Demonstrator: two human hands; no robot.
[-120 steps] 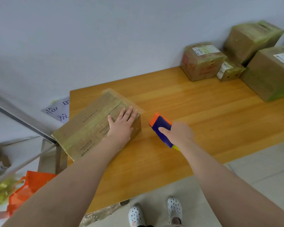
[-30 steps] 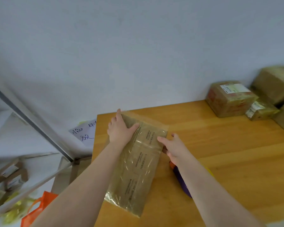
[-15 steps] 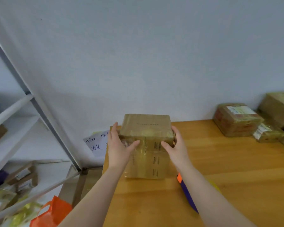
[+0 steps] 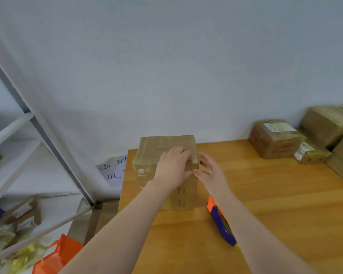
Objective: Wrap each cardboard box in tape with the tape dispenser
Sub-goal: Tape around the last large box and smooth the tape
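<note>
The cardboard box (image 4: 158, 147) stands on end on the bench (image 4: 275, 204), its long axis upright and clear tape visible on its near face. The left hand (image 4: 172, 167) rests flat over the box's top near edge, fingers (image 4: 178, 152) extended and pressing, gripping nothing. The right hand (image 4: 212, 175) hovers just beside the box's upper right edge, fingers (image 4: 204, 159) spread and empty; contact with the box cannot be confirmed. The tape dispenser (image 4: 220, 222) lies on the bench just right of the box's base, below and behind the right fingers and partly hidden by that forearm. Its long axis runs from the box toward the person. Assessment: the right hand is nearer, and must draw back and down to collect the dispenser.
</note>
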